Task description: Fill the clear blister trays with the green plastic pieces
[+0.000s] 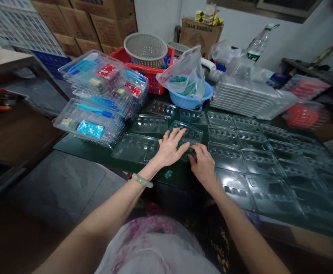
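Note:
My left hand (170, 146) lies with its fingers spread on the near edge of a clear plastic blister tray (193, 133) on the dark green table (98, 152). My right hand (202, 163) is beside it, fingers curled in a pinch over small green pieces (187, 155) at the tray's near corner. One loose green piece (168, 174) lies on the table just below my left wrist, which wears a pale green bangle (142, 180). Several more empty clear trays (240, 156) cover the table around both hands.
A stack of filled trays (103, 95) with blue and red stationery stands at the left. Behind are a red basket (152, 76), a grey basket (145, 48), a blue bowl (208, 93) with a bag of green pieces (183, 78), stacked empty trays (246, 95), cardboard boxes (103, 23).

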A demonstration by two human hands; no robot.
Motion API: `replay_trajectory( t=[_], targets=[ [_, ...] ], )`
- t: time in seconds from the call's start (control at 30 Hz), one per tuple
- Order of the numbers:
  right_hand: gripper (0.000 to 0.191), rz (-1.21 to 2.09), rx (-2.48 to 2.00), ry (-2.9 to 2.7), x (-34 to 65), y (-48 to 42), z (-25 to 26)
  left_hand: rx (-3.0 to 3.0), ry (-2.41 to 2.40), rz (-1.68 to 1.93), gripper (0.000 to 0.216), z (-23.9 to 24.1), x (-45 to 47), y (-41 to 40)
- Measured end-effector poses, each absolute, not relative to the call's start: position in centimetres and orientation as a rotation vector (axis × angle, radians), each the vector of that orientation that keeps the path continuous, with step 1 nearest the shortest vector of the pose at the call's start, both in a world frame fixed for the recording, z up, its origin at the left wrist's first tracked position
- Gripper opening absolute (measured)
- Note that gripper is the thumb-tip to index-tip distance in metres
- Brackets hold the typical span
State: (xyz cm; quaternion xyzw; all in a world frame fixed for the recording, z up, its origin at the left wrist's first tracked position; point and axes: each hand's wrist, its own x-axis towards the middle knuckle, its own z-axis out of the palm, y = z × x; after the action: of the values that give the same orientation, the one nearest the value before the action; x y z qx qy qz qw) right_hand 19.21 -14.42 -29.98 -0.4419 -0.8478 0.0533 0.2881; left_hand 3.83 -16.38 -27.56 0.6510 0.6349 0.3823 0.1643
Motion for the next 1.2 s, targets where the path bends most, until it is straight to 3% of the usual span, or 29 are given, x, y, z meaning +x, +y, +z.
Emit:
replay_trajectory(
  t=[0.2,0.4,0.5,0.67,0.8,0.9,1.07,1.2],
  targets=[
    [0.018,0.04,-1.08,-2.445,19.6,-16.8,-29.9,1.643,1.852,1.47,0.034,-25.9,2.2,-19.6],
    [0.017,-0.03,-1.09,-2.537,19.3,-17.0,-30.6,2.006,1.831,0.8,0.029,-27.8,2.0,-25.4],
    [0.016,-0.02,-1.083,-2.553,19.4,-16.7,-30.7,2.05,1.807,0.683,0.023,-28.7,2.1,-25.9],
    [0.018,0.054,-1.008,-2.63,20.9,-17.1,-30.7,1.727,1.74,0.896,0.008,-28.6,2.0,-25.8],
    [0.016,0.169,-0.99,-2.607,22.0,-18.4,-29.8,1.24,1.642,1.105,0.014,-27.8,2.3,-26.4],
    [0.012,0.388,-1.067,-2.386,21.5,-20.0,-28.4,1.17,1.684,1.194,0.018,-27.4,3.2,-26.6],
    [0.02,1.073,-1.045,-1.972,18.5,-22.1,-26.6,1.371,1.738,1.356,0.016,-26.4,4.6,-26.7],
    [0.015,1.481,-0.941,-1.71,17.4,-22.2,-27.0,1.235,1.54,1.304,0.016,-25.7,4.3,-26.9]
  ],
)
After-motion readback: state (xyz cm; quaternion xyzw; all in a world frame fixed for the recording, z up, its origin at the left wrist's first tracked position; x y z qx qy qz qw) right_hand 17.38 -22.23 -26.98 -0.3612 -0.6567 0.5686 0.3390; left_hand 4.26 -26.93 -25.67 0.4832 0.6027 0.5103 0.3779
